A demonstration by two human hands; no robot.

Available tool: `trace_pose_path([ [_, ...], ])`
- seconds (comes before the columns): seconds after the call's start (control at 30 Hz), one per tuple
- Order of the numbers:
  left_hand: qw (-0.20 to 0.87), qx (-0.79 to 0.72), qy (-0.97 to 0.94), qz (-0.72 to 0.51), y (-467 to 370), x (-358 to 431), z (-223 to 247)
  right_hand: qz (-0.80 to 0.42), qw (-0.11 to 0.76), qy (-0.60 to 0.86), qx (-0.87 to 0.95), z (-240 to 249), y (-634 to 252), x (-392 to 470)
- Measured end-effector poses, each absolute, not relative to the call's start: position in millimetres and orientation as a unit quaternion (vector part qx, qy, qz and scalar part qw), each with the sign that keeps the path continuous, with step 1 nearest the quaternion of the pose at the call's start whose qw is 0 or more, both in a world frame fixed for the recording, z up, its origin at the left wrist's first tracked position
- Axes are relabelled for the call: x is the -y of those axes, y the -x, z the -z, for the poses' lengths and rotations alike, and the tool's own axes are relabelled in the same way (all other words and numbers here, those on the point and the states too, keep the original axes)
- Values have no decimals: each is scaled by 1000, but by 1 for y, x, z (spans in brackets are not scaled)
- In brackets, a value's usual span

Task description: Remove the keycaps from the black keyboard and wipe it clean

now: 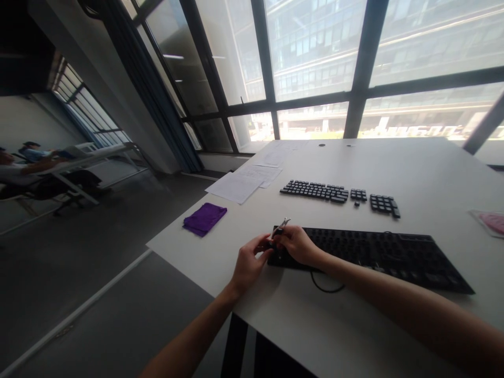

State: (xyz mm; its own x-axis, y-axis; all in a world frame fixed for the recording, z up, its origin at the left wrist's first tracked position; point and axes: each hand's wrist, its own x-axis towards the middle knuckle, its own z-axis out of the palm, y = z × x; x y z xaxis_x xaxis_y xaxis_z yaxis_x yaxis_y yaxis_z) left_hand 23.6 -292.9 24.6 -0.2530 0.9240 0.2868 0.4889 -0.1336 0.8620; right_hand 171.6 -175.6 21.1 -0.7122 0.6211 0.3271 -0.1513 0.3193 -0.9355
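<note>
A black keyboard (366,252) without its keycaps lies at the front of the white table. At its left end, my right hand (301,245) is closed around a small silvery metal tool (286,222), whose thin ends stick up above the fingers. My left hand (248,265) is beside it, thumb and fingers closed together at the keyboard's left edge. Whatever lies between those fingertips is too small and covered to name. Behind the keyboard, black keycaps (315,190) are laid out in keyboard order, with a separate number block (384,205).
A folded purple cloth (205,218) lies near the left edge of the white table (425,173). Paper sheets (240,185) are behind it. A black cable (326,289) loops out in front of the keyboard. Something pink in clear plastic (492,220) sits far right. People sit at another desk, left.
</note>
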Motion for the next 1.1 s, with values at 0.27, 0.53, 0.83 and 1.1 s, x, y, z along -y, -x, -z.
trace_pose_path([
  [0.27, 169, -631, -616, -440, -24, 300, -23, -499, 359, 113, 781, -26, -173, 180],
  [0.53, 76, -594, -694, -400, -21, 295, -19, -598, 357, 223, 683, -19, -169, 172],
  [0.83, 48, -597, -658, -457, -7, 278, -49, -633, 377, 257, 626, -17, -165, 167],
  [1.1, 68, -674, -622, -392, 42, 139, -43, -638, 381, 253, 619, -16, -163, 167],
])
